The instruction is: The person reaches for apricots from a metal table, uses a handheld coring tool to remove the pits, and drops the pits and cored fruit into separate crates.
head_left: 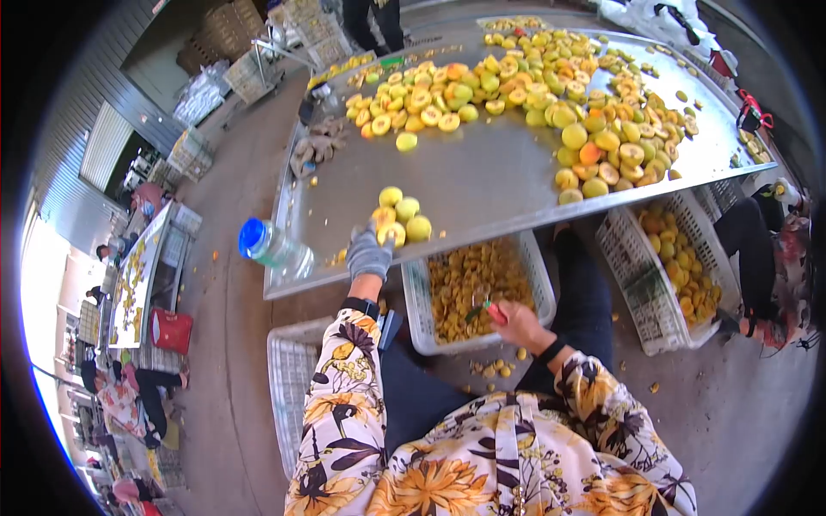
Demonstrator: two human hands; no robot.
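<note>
My left hand (pixel 370 256), in a grey glove, is at the near left edge of the metal table. Its fingers curl against a yellow peach (pixel 391 234), at the near side of a small cluster of peaches (pixel 407 209). Part of the grip is hidden by the glove. My bare right hand (pixel 522 325) is closed on the red handle of a small tool (pixel 496 313) with a thin metal end. That tool is held above a white crate (pixel 419 320) filled with brownish-yellow pieces, between my knees under the table edge.
A large heap of whole and halved peaches (pixel 594 129) covers the far and right parts of the metal table (pixel 482 185). A blue-capped bottle (pixel 280 249) and gloves (pixel 317 148) lie at its left side. A peach-filled crate (pixel 654 297) stands right, beside another seated person.
</note>
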